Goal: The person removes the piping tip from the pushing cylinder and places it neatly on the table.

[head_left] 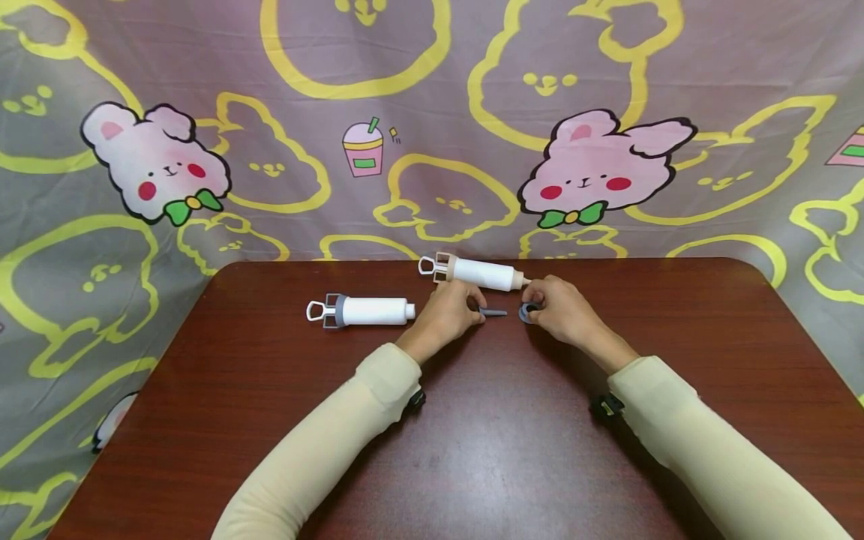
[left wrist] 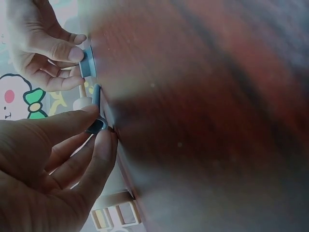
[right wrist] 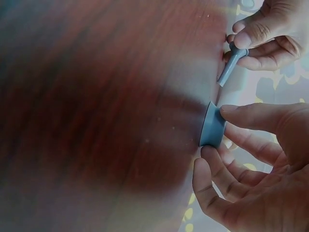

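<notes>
My left hand (head_left: 451, 313) pinches a small grey nozzle (head_left: 497, 313) by its wide end between thumb and finger. Its narrow tube points right, low over the table. In the left wrist view the round opening of the nozzle's wide end shows between the fingertips. To the right of it, my right hand (head_left: 567, 309) holds a grey ring-shaped cap (right wrist: 212, 126) by its sides, its flared edge right at the tabletop. The nozzle and the cap are apart. Behind both hands lies a white plunger tube (head_left: 482, 274) with beige fittings, its tip partly hidden by my right hand.
A second white plunger tube (head_left: 374, 311), with a grey collar and a looped handle, lies left of my left hand. The brown table (head_left: 499, 450) ends at the back against a patterned cloth (head_left: 432, 120).
</notes>
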{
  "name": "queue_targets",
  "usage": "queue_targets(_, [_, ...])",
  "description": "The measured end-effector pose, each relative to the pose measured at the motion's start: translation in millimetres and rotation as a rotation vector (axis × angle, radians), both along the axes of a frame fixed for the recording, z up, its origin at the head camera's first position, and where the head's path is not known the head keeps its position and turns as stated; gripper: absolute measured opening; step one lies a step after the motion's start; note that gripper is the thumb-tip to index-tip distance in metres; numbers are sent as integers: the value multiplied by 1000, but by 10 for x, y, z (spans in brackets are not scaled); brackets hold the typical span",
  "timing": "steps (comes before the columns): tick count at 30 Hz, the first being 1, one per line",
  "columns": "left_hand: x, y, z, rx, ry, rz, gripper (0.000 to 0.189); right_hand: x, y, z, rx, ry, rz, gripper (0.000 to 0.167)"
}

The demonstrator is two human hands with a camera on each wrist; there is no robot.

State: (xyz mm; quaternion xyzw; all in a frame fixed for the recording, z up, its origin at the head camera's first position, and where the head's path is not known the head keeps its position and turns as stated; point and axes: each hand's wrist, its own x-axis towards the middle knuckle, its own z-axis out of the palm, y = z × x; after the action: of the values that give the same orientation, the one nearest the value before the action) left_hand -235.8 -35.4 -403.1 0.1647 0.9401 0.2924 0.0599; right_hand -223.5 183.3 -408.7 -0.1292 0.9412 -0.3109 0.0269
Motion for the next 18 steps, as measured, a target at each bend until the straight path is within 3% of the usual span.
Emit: queue_targets(18, [-4,-16,-3,-16,5,-15,14,9,-9,13,-5,-25,1,12])
